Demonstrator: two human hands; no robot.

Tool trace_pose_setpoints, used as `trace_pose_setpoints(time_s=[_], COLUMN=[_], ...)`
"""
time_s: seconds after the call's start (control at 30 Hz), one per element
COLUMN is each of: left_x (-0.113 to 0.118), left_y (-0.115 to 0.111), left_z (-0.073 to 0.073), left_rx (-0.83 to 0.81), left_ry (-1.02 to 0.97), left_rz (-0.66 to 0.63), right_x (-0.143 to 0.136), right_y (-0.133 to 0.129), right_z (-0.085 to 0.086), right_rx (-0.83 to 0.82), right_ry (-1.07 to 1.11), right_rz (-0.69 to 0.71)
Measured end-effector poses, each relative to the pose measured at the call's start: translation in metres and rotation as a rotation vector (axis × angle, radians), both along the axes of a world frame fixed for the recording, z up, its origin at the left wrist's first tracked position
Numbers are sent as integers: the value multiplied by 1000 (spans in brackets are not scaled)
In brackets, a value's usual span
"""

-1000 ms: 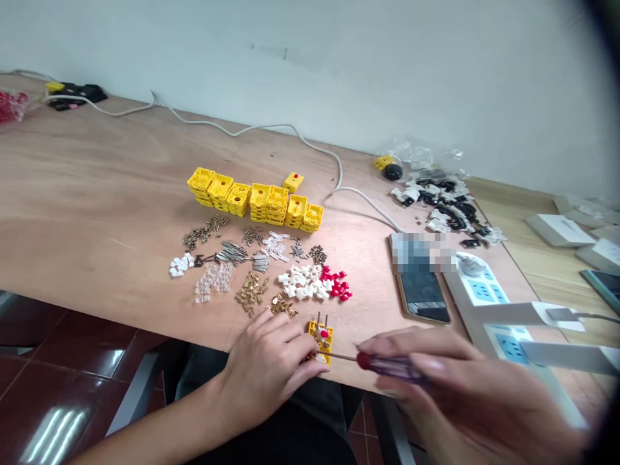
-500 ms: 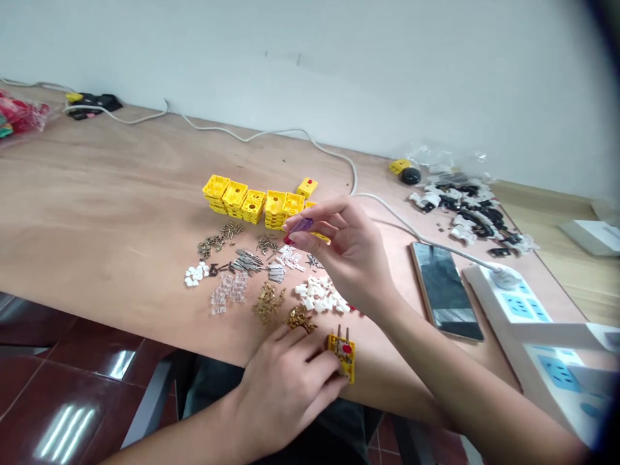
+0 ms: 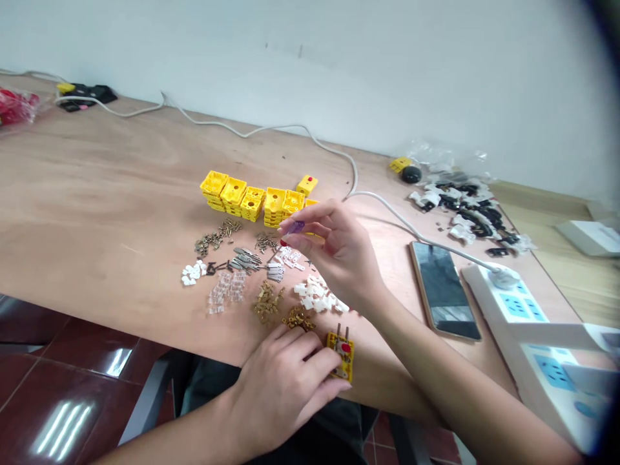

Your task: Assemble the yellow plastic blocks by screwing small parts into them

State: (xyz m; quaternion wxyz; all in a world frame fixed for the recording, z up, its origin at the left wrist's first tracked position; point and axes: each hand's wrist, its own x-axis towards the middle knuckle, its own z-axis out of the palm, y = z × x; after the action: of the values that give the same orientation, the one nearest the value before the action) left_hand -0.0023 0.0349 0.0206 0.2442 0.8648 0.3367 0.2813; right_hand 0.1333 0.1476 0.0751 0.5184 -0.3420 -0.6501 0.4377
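Note:
My left hand [image 3: 290,378] rests at the table's front edge, closed with thumb and fingers on a small yellow plug housing [image 3: 346,371]. The housing lies open side up, with two metal pins sticking out at its far end and a red round part inside. Raised over the loose parts, my right hand [image 3: 341,252] pinches a small see-through purple piece [image 3: 296,227] with a red end; its exact kind is unclear. Below that hand lies a heap of white plastic pieces [image 3: 320,294]. Small brass parts [image 3: 299,317] sit just beyond my left fingers.
Stacked yellow housings [image 3: 242,197] stand at mid-table, with screws [image 3: 227,228], metal strips [image 3: 246,259] and clear plastic pieces [image 3: 227,289] nearer. On the right are a phone [image 3: 443,290], a power strip [image 3: 513,300], a white cable [image 3: 387,206] and black-and-white parts [image 3: 465,210].
My right hand has shifted slightly left with the purple piece. My left thumb has moved slightly down along the plug housing's near end, while the other fingers stay at its side.

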Motion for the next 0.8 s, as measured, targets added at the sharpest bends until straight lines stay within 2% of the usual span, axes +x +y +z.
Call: trace_pose_setpoints(time_s=[0.17,0.37,0.5,0.6,0.7,0.8], left_x=[-1,-4,-11,-15,-16,-17], left_y=[0,-1,0,2,4,5], left_z=[1,4,7,6,2,-1], left_rx=[-1,-97,-315,-478,-571,-608], left_ry=[-19,-219,-365,-440,-579,-654], left_rz=[-5,83,160,206,245,220], right_x=[1,12,24,34,43,50], right_y=[-1,-14,-42,-69,-92,-107], right_z=[-1,22,38,45,47,44], right_rx=[23,108,129,119,101,78], right_ry=[-47,-19,-7,38,49,57], right_rz=[4,-44,-86,-222,-289,-288])
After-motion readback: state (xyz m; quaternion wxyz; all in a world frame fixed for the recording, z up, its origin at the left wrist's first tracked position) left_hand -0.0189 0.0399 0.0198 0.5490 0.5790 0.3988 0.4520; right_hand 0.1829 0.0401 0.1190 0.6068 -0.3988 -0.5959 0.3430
